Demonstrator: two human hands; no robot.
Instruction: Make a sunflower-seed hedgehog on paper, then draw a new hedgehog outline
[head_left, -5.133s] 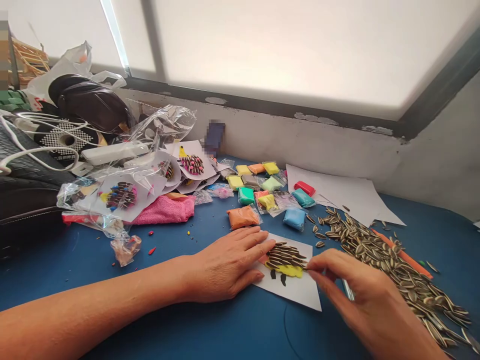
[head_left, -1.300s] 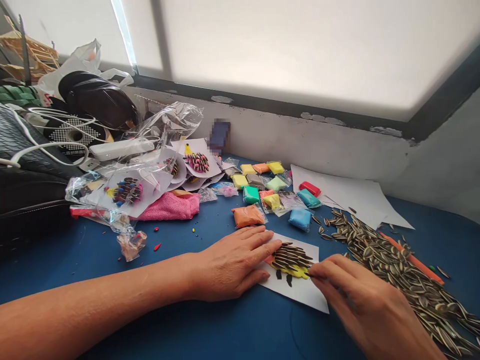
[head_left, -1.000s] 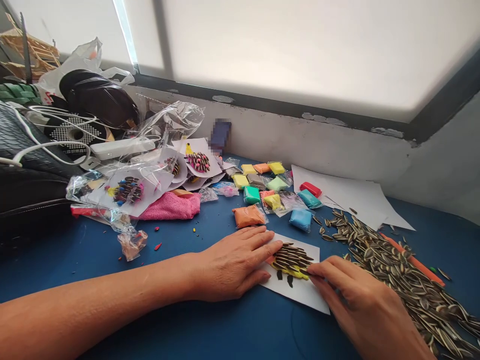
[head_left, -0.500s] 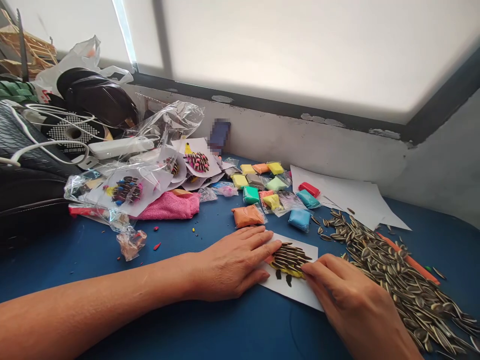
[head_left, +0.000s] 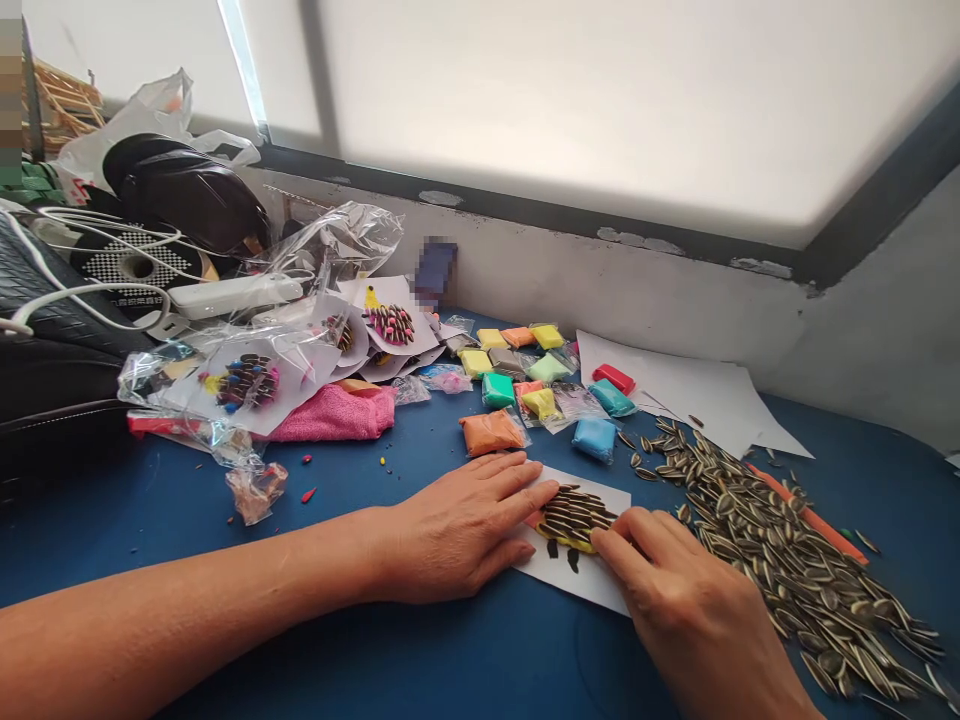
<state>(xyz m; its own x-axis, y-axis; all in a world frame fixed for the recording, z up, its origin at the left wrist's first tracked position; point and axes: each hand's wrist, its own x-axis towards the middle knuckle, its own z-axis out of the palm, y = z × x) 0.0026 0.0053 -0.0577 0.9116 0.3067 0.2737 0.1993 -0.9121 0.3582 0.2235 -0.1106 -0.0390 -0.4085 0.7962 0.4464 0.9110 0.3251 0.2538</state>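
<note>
On blue tabletop (head_left: pixel 420 660), left of sunflower seed pile (head_left: pixel 780 540), presses white card (head_left: pixel 589 582) beneath flat, outspread left hand (head_left: pixel 465 535); bunches right hand (head_left: pixel 675 590) at pile-side end of the card's seeded figure (head_left: pixel 574 515), unclear whether pinching anything.

On my feed the surface (head_left: pixel 420 660) reads smooth and matt. Toward its near edge, the white sheet (head_left: pixel 592 582) is flat matt paper; toward its right edge, the striped seeds (head_left: pixel 795 550) look smooth and faintly glossy. I see packets (head_left: pixel 491 432) in shiny clear plastic nearer the far edge, and, toward the left edge, nubby pink cloth (head_left: pixel 337 415) beside crinkled, glossy plastic film (head_left: pixel 229 445).
</note>
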